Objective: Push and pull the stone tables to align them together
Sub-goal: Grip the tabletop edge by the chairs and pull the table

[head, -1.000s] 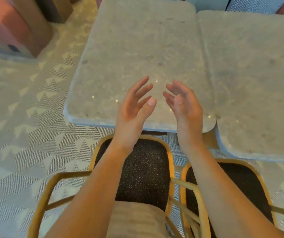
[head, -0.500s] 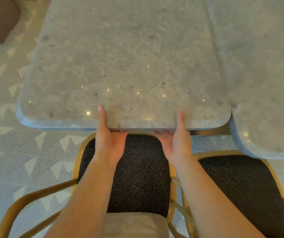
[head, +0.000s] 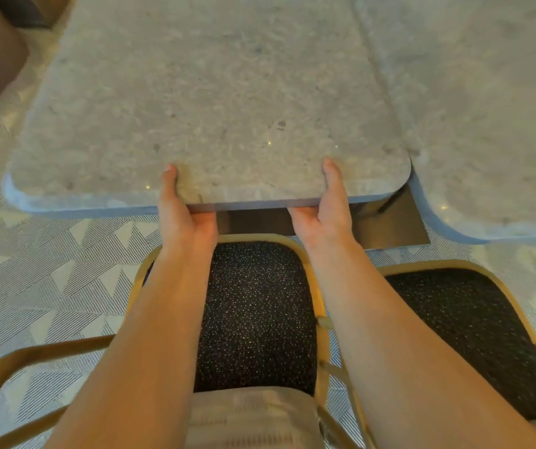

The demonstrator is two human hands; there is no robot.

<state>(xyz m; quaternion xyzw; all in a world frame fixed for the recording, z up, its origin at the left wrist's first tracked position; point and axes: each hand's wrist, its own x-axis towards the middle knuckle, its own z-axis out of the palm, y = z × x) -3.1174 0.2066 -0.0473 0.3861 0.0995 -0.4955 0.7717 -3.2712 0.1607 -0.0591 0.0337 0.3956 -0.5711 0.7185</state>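
Both hands, left hand (head: pixel 184 215) and right hand (head: pixel 326 212), grip the table (head: pixel 214 102) edge; it needs pulling level with the neighbouring table (head: pixel 487 108) beside the right hand.

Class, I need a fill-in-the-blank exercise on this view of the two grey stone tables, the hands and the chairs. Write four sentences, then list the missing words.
1. Both hands grip the near edge of the ___ grey stone table.
2. Each thumb lies on ___ of the slab.
3. The right grey stone table juts ___ to the person.
4. The forearms pass over a black speckled chair seat with a ___ frame.

Missing words: left; top; nearer; wooden
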